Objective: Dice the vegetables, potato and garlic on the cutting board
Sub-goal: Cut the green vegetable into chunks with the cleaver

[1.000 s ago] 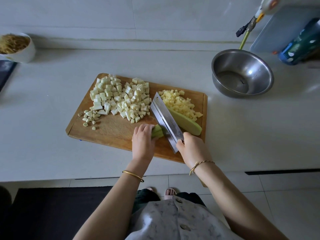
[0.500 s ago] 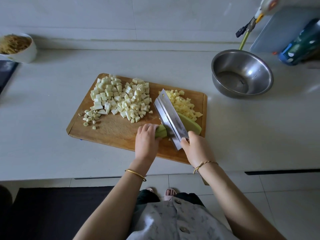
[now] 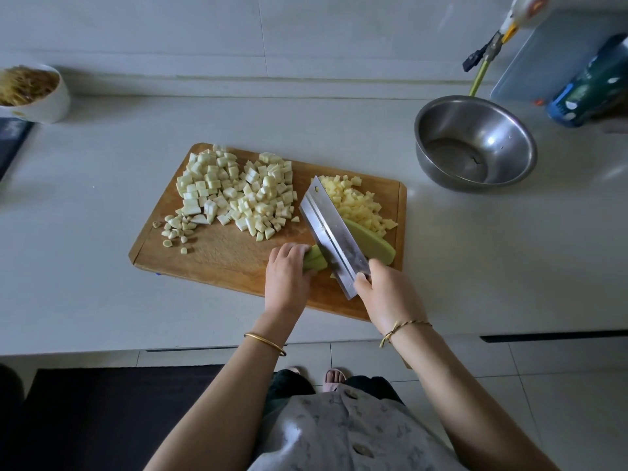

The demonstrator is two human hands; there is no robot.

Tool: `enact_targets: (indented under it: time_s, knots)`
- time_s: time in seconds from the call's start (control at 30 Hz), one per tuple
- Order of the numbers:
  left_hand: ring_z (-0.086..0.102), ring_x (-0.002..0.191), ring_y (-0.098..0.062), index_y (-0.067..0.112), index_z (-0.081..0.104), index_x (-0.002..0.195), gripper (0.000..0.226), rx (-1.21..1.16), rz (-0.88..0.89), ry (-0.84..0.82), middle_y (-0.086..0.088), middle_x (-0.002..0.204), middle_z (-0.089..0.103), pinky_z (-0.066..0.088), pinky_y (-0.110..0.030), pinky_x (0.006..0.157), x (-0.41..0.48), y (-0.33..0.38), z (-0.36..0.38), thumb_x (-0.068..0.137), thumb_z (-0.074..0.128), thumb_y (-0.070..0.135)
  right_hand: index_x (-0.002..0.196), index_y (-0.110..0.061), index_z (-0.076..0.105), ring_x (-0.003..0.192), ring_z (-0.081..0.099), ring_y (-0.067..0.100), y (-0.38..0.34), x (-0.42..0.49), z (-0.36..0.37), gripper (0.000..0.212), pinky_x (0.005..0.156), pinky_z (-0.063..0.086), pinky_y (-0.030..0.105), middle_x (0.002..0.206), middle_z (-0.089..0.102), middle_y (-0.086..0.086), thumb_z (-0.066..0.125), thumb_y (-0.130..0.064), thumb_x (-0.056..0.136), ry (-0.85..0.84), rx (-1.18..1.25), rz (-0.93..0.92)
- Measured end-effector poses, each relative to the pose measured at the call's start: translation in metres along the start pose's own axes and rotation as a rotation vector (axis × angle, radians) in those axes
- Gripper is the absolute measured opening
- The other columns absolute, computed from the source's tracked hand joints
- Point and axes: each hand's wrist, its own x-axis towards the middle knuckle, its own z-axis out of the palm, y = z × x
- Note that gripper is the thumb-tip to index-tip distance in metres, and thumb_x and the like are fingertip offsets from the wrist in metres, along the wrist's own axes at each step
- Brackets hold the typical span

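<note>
While the left hand [image 3: 287, 278] curls its fingers down over the green vegetable strips [image 3: 314, 260], these lie at the near right of the cutting board [image 3: 221, 256], long axis roughly left to right, cut ends pointing right toward the blade.

- Cleaver [image 3: 334, 232]: right hand [image 3: 384, 294] wrapped tight round the handle, which is hidden in the fist. Blade runs from near right to far left and meets the strips just beside the left fingertips.
- Green vegetable slab [image 3: 372, 241]: right of the blade, flat on the board, long axis from far left to near right. The blade hides whether it joins the strips.
- Diced potato [image 3: 356, 205]: yellow heap just beyond the slab.
- Pale vegetable cubes [image 3: 238, 192]: large heap at the far middle of the board.
- Garlic pieces [image 3: 176, 229]: small scatter at the left end.

Versus one second ago: cleaver and both hands sit slightly further right and further from the person; the heaps are unchanged.

Off the board, on the counter [image 3: 85, 198]: a steel bowl [image 3: 503, 130] at far right, a white bowl [image 3: 44, 103] at far left.
</note>
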Motion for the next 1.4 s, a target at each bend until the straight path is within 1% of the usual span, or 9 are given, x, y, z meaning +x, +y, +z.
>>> enact_targets:
  time_s: [0.23, 0.43, 0.53, 0.77, 0.83, 0.93, 1.23, 1.33, 1.4]
  knots:
    - [0.047, 0.111, -0.028, 0.007, 0.062, 0.115, 0.039, -0.022, -0.01, -0.002, -0.009, 0.118, 0.06, 0.035, -0.03, 0.093, 0.0, 0.001, 0.001, 0.078, 0.07, 0.002, 0.064, -0.016, 0.026, 0.051, 0.033, 0.016, -0.002, 0.001, 0.007, 0.036, 0.046, 0.02, 0.03, 0.059, 0.037, 0.0, 0.041, -0.019, 0.097, -0.029, 0.014, 0.034]
    - [0.047, 0.111, -0.027, 0.008, 0.063, 0.113, 0.035, -0.028, -0.017, 0.0, -0.009, 0.118, 0.06, 0.036, -0.03, 0.092, 0.0, 0.001, 0.002, 0.079, 0.069, 0.004, 0.065, -0.018, 0.028, 0.066, 0.045, 0.027, 0.0, 0.005, 0.023, 0.035, 0.056, 0.032, 0.031, 0.063, 0.04, -0.001, 0.04, -0.022, 0.097, -0.044, 0.012, 0.061]
    - [0.047, 0.109, -0.026, 0.008, 0.063, 0.113, 0.035, -0.024, -0.011, -0.001, -0.008, 0.118, 0.06, 0.032, -0.024, 0.089, -0.001, 0.002, 0.0, 0.079, 0.068, 0.003, 0.065, -0.016, 0.028, 0.06, 0.04, 0.024, -0.001, 0.01, 0.024, 0.035, 0.051, 0.027, 0.032, 0.062, 0.038, 0.0, 0.042, -0.021, 0.096, -0.024, 0.055, 0.063]
    - [0.049, 0.105, -0.026, 0.008, 0.063, 0.114, 0.035, 0.015, -0.002, -0.006, -0.008, 0.115, 0.062, 0.037, -0.028, 0.088, 0.001, 0.0, -0.005, 0.08, 0.069, 0.008, 0.064, -0.013, 0.023, 0.048, 0.025, 0.017, -0.004, 0.009, 0.01, 0.038, 0.046, 0.017, 0.031, 0.056, 0.032, 0.002, 0.044, -0.017, 0.095, 0.058, 0.113, 0.027]
    - [0.049, 0.104, -0.026, 0.007, 0.063, 0.112, 0.032, 0.023, -0.001, -0.003, -0.008, 0.114, 0.062, 0.037, -0.027, 0.087, 0.0, -0.001, -0.004, 0.08, 0.07, 0.009, 0.065, -0.013, 0.023, 0.049, 0.026, 0.019, -0.003, 0.007, 0.007, 0.036, 0.047, 0.026, 0.031, 0.057, 0.033, 0.004, 0.043, -0.017, 0.094, 0.058, 0.132, 0.018]
    - [0.049, 0.103, -0.026, 0.006, 0.064, 0.111, 0.028, 0.012, 0.015, 0.0, -0.009, 0.113, 0.062, 0.036, -0.026, 0.085, 0.0, 0.0, -0.004, 0.084, 0.068, 0.01, 0.067, -0.012, 0.027, 0.052, 0.032, 0.024, -0.003, 0.004, 0.006, 0.032, 0.053, 0.046, 0.04, 0.059, 0.038, 0.006, 0.043, -0.017, 0.094, 0.034, 0.157, 0.029]
    - [0.05, 0.103, -0.026, 0.005, 0.065, 0.109, 0.027, -0.005, 0.021, 0.009, -0.009, 0.113, 0.063, 0.032, -0.021, 0.083, 0.001, 0.002, -0.002, 0.083, 0.067, 0.005, 0.069, -0.012, 0.032, 0.054, 0.04, 0.025, -0.006, 0.007, 0.005, 0.026, 0.06, 0.052, 0.041, 0.064, 0.043, 0.006, 0.04, -0.019, 0.093, -0.031, 0.119, 0.073]
    - [0.05, 0.104, -0.027, 0.005, 0.065, 0.108, 0.028, -0.01, 0.013, 0.007, -0.009, 0.113, 0.063, 0.032, -0.022, 0.084, 0.001, 0.003, -0.002, 0.081, 0.067, 0.002, 0.067, -0.013, 0.031, 0.054, 0.042, 0.025, -0.008, 0.01, 0.007, 0.028, 0.055, 0.047, 0.036, 0.064, 0.043, 0.005, 0.04, -0.017, 0.093, -0.041, 0.105, 0.071]
    - [0.05, 0.105, -0.027, 0.005, 0.065, 0.108, 0.029, -0.011, 0.012, 0.007, -0.009, 0.114, 0.063, 0.032, -0.022, 0.084, 0.001, 0.002, -0.001, 0.079, 0.067, 0.0, 0.066, -0.013, 0.029, 0.052, 0.037, 0.021, -0.008, 0.01, 0.01, 0.03, 0.049, 0.032, 0.03, 0.063, 0.041, 0.004, 0.04, -0.016, 0.093, -0.039, 0.089, 0.069]
